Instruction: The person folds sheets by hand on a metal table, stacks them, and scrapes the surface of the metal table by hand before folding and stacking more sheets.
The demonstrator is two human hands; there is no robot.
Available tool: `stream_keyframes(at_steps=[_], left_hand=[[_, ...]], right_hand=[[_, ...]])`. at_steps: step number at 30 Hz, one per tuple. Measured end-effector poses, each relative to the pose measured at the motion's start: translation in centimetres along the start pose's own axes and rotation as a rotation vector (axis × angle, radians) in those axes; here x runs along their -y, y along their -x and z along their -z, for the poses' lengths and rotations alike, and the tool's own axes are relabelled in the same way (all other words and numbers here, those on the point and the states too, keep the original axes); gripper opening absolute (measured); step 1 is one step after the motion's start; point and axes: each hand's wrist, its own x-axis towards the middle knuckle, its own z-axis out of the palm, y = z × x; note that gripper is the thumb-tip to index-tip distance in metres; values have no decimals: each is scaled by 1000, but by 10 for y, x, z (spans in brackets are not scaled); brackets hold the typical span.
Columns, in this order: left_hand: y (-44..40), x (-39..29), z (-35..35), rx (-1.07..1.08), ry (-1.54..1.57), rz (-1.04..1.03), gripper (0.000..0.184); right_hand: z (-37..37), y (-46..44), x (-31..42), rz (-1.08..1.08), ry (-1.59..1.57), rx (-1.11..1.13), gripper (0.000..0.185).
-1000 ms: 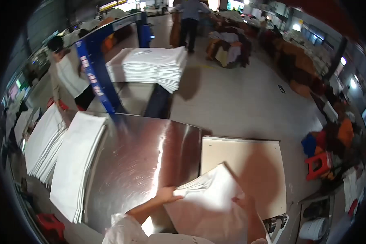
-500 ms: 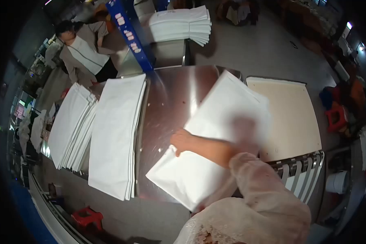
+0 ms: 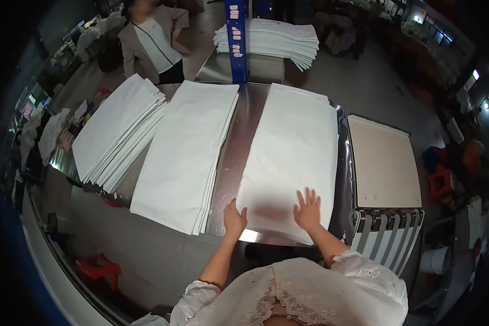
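A folded white cloth stack lies lengthwise on the shiny metal table. My left hand is at its near left edge, thumb and fingers apart. My right hand rests on top near the stack's front right part, fingers spread. Neither hand grips anything. Left of these, a second white stack lies with its layered edge to the right. Farther left is a third white stack, its layers fanned out.
A beige board with striped belts adjoins the table's right side. Behind stand a blue post and another white pile. A person is at the back left. A red stool stands at the lower left.
The white cloth bundle that both hands held over the table's right part now lies flat there. My hands have opened on it, and the view has shifted.
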Motion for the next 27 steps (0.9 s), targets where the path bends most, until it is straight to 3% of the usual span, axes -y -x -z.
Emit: stream_keyframes(at_steps=[7,10,11,13,16,19,21,22,23,25,27], left_hand=[[8,-18,18,117,63,178,35],[7,-17,19,39,-101,-38,31],[4,-24,21,86,-47,-16,31],[-3,-42,21,185,71,22,30],[-22,-101,52,385,616,75,32],[-55,-155,104,534,1031,221,33],[-81,-166,127,637,1062,151,34],[-93,-168,139,676,1080,115,35],[-100,-172,153,665,1155,120,35],[-116,-180,173,641,1302,121,34],[-137,-168,185,684,1479,110,33]], right_hand=[[-8,26,-40,-311,80,-48,57],[-5,23,-39,-466,25,-44,59],[-2,22,-39,-464,-11,-45,59],[3,21,-43,-466,-76,-52,58],[-5,13,-90,-423,-140,-184,59],[8,-10,-137,-556,-249,-243,59],[56,-30,-131,-698,-458,-58,58],[34,-32,-159,-624,-497,-94,53],[20,-34,-174,-698,-837,75,49],[59,-50,-111,-934,-1303,220,47],[27,-71,-90,-966,-1248,145,46]])
